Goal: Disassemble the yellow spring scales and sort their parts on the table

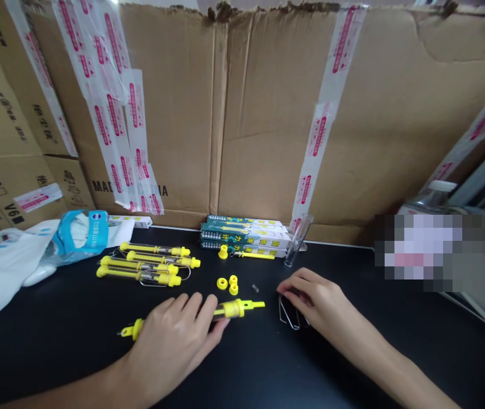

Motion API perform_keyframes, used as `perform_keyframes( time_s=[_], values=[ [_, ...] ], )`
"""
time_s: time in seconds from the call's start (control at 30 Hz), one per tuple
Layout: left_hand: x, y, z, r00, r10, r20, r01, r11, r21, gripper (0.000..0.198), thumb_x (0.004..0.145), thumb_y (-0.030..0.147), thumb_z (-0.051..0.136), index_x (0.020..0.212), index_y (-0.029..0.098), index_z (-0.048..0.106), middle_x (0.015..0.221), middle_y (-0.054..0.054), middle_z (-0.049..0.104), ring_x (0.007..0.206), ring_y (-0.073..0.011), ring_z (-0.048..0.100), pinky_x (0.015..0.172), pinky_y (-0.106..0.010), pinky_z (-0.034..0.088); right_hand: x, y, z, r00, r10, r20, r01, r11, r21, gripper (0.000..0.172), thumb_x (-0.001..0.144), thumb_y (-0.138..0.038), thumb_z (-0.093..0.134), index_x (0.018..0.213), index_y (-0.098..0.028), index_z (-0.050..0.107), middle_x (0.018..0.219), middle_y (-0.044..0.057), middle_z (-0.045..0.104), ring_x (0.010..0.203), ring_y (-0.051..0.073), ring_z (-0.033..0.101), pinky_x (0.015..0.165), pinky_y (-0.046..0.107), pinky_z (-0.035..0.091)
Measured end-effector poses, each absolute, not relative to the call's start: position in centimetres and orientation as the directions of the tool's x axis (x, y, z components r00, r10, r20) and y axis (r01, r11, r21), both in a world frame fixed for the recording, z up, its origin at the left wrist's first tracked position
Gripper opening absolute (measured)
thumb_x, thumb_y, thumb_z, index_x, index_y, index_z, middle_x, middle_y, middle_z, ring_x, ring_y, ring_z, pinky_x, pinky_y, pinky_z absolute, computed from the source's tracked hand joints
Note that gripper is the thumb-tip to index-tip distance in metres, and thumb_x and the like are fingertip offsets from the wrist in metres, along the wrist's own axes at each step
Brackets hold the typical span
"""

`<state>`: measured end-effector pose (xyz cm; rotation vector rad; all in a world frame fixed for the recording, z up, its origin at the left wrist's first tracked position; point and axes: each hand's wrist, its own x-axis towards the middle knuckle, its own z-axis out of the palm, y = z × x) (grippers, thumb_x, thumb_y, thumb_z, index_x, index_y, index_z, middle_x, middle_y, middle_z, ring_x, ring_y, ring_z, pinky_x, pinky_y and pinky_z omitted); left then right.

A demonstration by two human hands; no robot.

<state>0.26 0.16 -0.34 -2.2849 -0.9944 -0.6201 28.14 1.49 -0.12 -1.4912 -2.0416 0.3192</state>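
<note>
My left hand [178,335] is wrapped around a spring scale [231,308], a clear tube with yellow end fittings that lies nearly level. A thin yellow tip sticks out to the right, and my fingers cover its middle. At the right, the fingertips of my right hand [316,295] pinch bent wire hooks [289,319] low over the tabletop; how many is unclear. Between the hands and further back lie a small coil spring [255,288] and several yellow caps [222,283]. Behind them is a yellow inner rod [257,255] with a wire loop at one end.
Several spring scales [140,274] lie together at the left. Printed boxes [246,244] are stacked at the back, with a clear tube [299,241] leaning beside them. Plastic bags [82,233] lie far left, a bottle [436,196] stands right, and cardboard [259,125] walls the black table.
</note>
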Motion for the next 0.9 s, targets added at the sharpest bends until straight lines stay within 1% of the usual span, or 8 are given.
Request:
perform_keyframes(
  time_s=[0.1, 0.17, 0.23, 0.33, 0.47, 0.6, 0.73, 0.9],
  values=[
    [0.3, 0.2, -0.3, 0.617, 0.479, 0.624, 0.761, -0.568, -0.315, 0.013, 0.094, 0.027, 0.048, 0.088, 0.019, 0.057, 0.064, 0.003, 0.057, 0.055, -0.0191, 0.060, 0.051, -0.033, 0.038, 26.7, 0.5, 0.5, -0.196, 0.927, 0.319, 0.747, 0.352, -0.565, 0.025, 0.094, -0.040, 0.054, 0.098, -0.023, 0.072, 0.084, 0.004, 0.065, 0.060, 0.015, 0.058, 0.059, 0.028, 0.050],
    [0.3, 0.1, -0.3, 0.631, 0.447, 0.634, 0.742, -0.587, -0.324, 0.013, 0.095, 0.026, 0.047, 0.092, 0.018, 0.057, 0.064, 0.003, 0.057, 0.055, -0.0185, 0.059, 0.051, -0.032, 0.037, 25.2, -0.4, 0.8, -0.218, 0.944, 0.246, 0.611, 0.329, -0.720, 0.028, 0.091, -0.046, 0.059, 0.105, -0.025, 0.071, 0.081, 0.002, 0.067, 0.067, 0.016, 0.062, 0.061, 0.026, 0.052],
    [0.3, 0.0, -0.2, 0.662, 0.413, 0.626, 0.709, -0.616, -0.343, 0.014, 0.096, 0.025, 0.046, 0.094, 0.018, 0.058, 0.064, 0.003, 0.057, 0.054, -0.0179, 0.058, 0.051, -0.032, 0.036, 23.7, -1.2, 0.6, -0.276, 0.948, 0.160, 0.446, 0.273, -0.853, 0.033, 0.089, -0.047, 0.063, 0.112, -0.024, 0.068, 0.087, 0.003, 0.070, 0.073, 0.016, 0.064, 0.061, 0.024, 0.053],
    [0.4, -0.3, 0.0, 0.695, 0.380, 0.611, 0.671, -0.648, -0.361, 0.014, 0.097, 0.025, 0.045, 0.095, 0.017, 0.057, 0.064, 0.003, 0.058, 0.053, -0.0177, 0.058, 0.050, -0.032, 0.035, 22.2, -2.0, 0.1, -0.325, 0.943, 0.065, 0.314, 0.173, -0.933, 0.033, 0.087, -0.045, 0.065, 0.112, -0.022, 0.069, 0.084, 0.002, 0.070, 0.071, 0.015, 0.065, 0.058, 0.023, 0.054],
    [0.5, -0.3, 0.0, 0.692, 0.397, 0.603, 0.675, -0.652, -0.345, 0.012, 0.097, 0.028, 0.049, 0.096, 0.018, 0.056, 0.064, 0.004, 0.057, 0.053, -0.0177, 0.058, 0.049, -0.032, 0.036, 22.0, -2.0, -0.2, -0.301, 0.954, 0.006, 0.236, 0.081, -0.968, 0.026, 0.085, -0.038, 0.069, 0.104, -0.021, 0.071, 0.079, 0.001, 0.072, 0.066, 0.014, 0.067, 0.062, 0.024, 0.056],
    [0.4, -0.1, -0.4, 0.670, 0.466, 0.577, 0.707, -0.637, -0.306, 0.015, 0.096, 0.030, 0.050, 0.085, 0.021, 0.052, 0.060, 0.004, 0.054, 0.049, -0.0178, 0.057, 0.046, -0.032, 0.035, 22.7, -1.5, -0.3, -0.215, 0.975, 0.059, 0.206, 0.104, -0.973, 0.019, 0.079, -0.029, 0.074, 0.096, -0.023, 0.070, 0.088, 0.001, 0.075, 0.082, 0.018, 0.071, 0.079, 0.028, 0.057],
    [0.2, 0.2, -0.7, 0.644, 0.539, 0.542, 0.736, -0.630, -0.248, 0.017, 0.098, 0.031, 0.047, 0.085, 0.021, 0.051, 0.061, 0.004, 0.056, 0.049, -0.0189, 0.060, 0.045, -0.031, 0.038, 23.5, -0.7, -0.5, -0.140, 0.987, 0.078, 0.156, 0.100, -0.983, 0.024, 0.075, -0.032, 0.078, 0.093, -0.021, 0.067, 0.093, 0.003, 0.074, 0.086, 0.019, 0.071, 0.082, 0.030, 0.057],
    [0.1, 0.3, -0.7, 0.648, 0.566, 0.510, 0.738, -0.634, -0.233, 0.016, 0.097, 0.030, 0.047, 0.084, 0.022, 0.051, 0.061, 0.003, 0.057, 0.049, -0.0196, 0.061, 0.044, -0.030, 0.041, 23.9, -0.4, -0.1, -0.171, 0.985, 0.038, 0.035, 0.044, -0.998, 0.031, 0.073, -0.036, 0.081, 0.097, -0.021, 0.068, 0.101, 0.004, 0.072, 0.093, 0.018, 0.069, 0.087, 0.031, 0.055]
  ],
)
